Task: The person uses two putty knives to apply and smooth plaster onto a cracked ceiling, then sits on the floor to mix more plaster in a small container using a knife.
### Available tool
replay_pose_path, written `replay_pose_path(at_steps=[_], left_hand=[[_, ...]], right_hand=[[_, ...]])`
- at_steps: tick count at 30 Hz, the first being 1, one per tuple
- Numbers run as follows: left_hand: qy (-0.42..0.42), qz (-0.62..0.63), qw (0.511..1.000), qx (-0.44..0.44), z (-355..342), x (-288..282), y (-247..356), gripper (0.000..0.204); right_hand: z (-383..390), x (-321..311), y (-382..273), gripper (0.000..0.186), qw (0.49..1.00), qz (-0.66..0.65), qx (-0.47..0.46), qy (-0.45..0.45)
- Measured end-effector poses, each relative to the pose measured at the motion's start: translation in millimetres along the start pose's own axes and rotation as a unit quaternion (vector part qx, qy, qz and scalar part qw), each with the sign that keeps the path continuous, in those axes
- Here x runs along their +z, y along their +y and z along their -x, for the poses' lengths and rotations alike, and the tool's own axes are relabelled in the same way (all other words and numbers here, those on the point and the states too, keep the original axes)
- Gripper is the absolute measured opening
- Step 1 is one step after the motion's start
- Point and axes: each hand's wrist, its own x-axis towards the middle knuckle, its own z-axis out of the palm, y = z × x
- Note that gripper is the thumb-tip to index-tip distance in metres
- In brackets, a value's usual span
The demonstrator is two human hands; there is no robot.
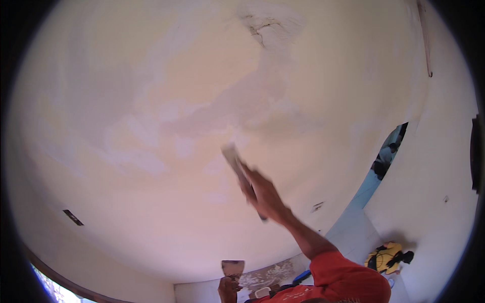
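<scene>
My right hand, its arm reaching up from a red sleeve, is wrapped round the handle of a putty knife. The blade points up and left, at or close to the cream wall; motion blurs it, and contact cannot be made out. Low in the picture my left hand grips a second, wider putty knife with its blade upward. Brownish stains mark that blade. Pale mauve-grey patches of filler spread over the wall above my right hand. Higher up, a rough patch has a dark crack.
A person in yellow is at the lower right. Beyond a narrow opening are dark shapes and turquoise. Wall boxes sit either side. A white container and a blue object lie below, near my sleeve.
</scene>
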Motion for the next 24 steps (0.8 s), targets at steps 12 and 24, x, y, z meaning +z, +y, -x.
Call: replay_pose_path(at_steps=[12, 24], left_hand=[[0.082, -0.308, 0.948, 0.012, -49, -103, -81, 0.01], [0.059, -0.399, 0.911, -0.087, -32, -170, -126, 0.021]], right_hand=[[459, 55, 172, 0.021, 0.558, -0.261, 0.771, -0.163], [548, 89, 143, 0.027, 0.613, -0.096, 0.662, -0.421]])
